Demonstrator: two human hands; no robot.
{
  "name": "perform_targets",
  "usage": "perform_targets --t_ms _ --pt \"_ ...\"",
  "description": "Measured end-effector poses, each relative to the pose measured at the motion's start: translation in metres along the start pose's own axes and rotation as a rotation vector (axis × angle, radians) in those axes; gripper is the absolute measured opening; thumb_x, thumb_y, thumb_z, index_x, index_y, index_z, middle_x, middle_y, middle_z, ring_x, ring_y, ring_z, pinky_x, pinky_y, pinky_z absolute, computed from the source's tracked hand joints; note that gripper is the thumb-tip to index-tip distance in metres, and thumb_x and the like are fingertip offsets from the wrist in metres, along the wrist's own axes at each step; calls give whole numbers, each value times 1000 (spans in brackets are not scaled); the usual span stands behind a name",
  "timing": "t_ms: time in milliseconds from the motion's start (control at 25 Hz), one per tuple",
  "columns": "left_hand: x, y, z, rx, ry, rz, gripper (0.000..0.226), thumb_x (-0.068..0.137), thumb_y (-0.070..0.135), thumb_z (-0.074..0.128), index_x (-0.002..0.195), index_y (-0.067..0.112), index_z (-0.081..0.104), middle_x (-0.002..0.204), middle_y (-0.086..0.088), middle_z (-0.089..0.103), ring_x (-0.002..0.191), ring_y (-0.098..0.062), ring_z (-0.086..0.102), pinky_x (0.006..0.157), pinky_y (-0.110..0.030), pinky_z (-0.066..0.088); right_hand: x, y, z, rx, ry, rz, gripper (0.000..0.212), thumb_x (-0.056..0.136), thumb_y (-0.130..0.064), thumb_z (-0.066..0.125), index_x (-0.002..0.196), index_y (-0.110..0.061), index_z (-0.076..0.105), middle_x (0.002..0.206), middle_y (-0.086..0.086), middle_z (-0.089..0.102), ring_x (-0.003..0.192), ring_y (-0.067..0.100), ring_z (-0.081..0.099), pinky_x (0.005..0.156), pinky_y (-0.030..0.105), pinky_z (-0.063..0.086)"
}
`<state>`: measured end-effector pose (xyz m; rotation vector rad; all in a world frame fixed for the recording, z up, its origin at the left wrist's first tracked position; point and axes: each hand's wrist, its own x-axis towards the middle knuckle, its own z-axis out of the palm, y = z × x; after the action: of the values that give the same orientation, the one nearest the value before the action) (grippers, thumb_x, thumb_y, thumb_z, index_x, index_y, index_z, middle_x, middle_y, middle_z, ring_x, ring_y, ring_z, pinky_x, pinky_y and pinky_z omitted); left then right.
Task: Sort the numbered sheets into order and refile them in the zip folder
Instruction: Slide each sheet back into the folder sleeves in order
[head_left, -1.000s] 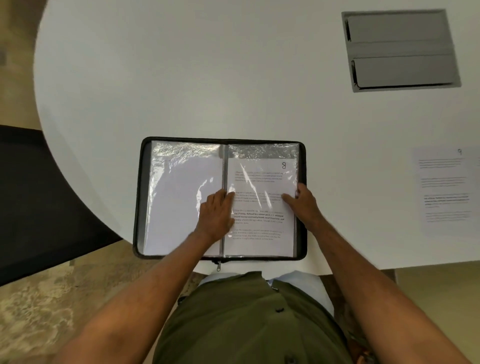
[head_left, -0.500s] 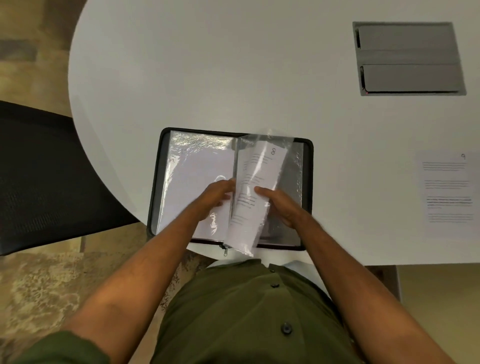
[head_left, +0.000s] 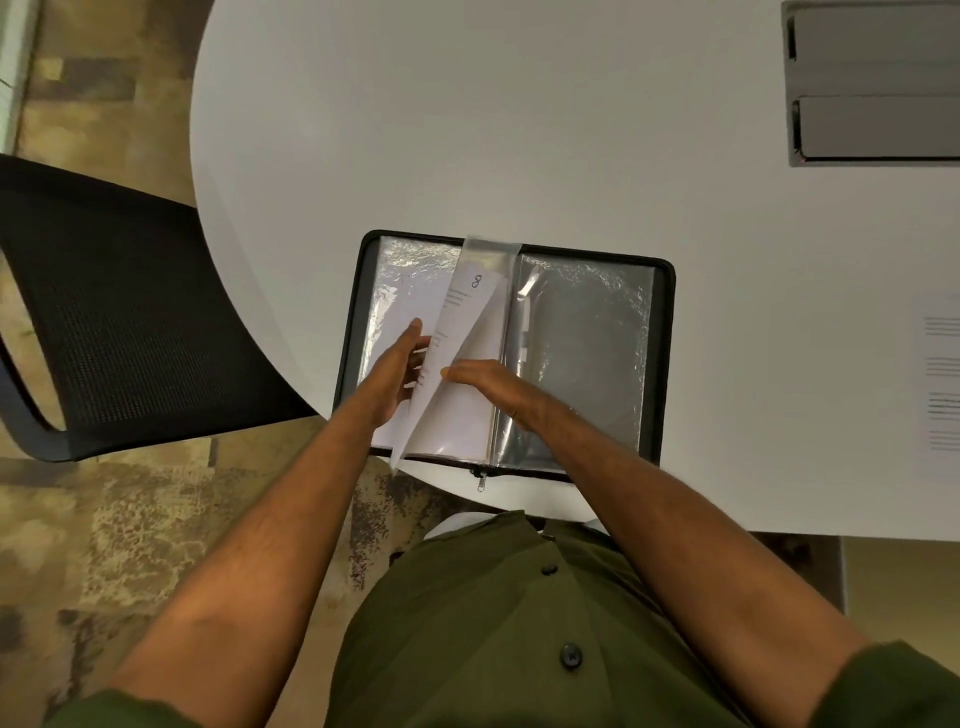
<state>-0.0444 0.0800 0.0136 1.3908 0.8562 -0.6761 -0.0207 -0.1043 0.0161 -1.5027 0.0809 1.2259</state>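
Note:
The black zip folder (head_left: 666, 332) lies open at the near edge of the white table. A clear sleeve holding the sheet numbered 8 (head_left: 470, 306) stands partway turned over towards the left side. My left hand (head_left: 397, 369) lies with straight fingers on the left-hand pages, under the turning sleeve. Against that sleeve's back, my right hand (head_left: 485, 376) pushes with flat, straight fingers. An empty clear sleeve (head_left: 582, 358) shows on the folder's right side. Another printed sheet (head_left: 943, 384) lies on the table at the far right, cut off by the frame.
A black mesh chair (head_left: 119, 322) stands left of the table. A grey recessed cable box (head_left: 872, 83) is set into the table (head_left: 519, 130) at the back right. Patterned carpet lies below.
The sleeve with sheet 8 has been lifted off the right side and swung leftwards past the spine. My right hand moved left with it; my left hand slid further left.

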Motion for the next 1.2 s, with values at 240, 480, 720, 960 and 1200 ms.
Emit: perform_targets --t_ms 240,480,720,960,1200 --pt "7 -26 -23 23 195 -26 92 83 89 41 149 26 51 146 1 57 130 -24 55 116 -46 39 17 29 9 -361 -35 -9 47 98 -53 59 143 -38 58 167 -2 30 158 18 5 127 48 5" --pt "8 -48 -20 542 597 71 62 94 41 67 147 18 42 139 -9 58 126 -37 56 109 -50 42 12 48 -4 -609 44 -114 46 98 -41 63 143 -34 56 167 -3 29 156 16 16 124 39 15" --pt "9 -70 -6 1007 613 91 94 82 23 81 156 18 23 163 -14 22 148 -37 27 118 -53 26 -6 64 -32 -737 235 -189 51 99 -26 60 148 -23 50 166 -1 32 152 21 28 122 44 29" --pt "18 -60 45 1210 333 380 63 84 22 67 141 17 41 150 -15 37 132 -40 41 107 -57 36 -41 90 -78 -758 439 -136 54 98 -18 57 151 -20 46 164 4 36 151 25 31 123 43 29" --pt "28 -15 148 1192 152 604 55 87 27 64 139 17 48 143 -15 45 128 -38 46 103 -56 41 -114 139 -163 -647 723 -17 53 96 -15 61 148 -16 51 160 9 41 147 30 37 119 43 33"
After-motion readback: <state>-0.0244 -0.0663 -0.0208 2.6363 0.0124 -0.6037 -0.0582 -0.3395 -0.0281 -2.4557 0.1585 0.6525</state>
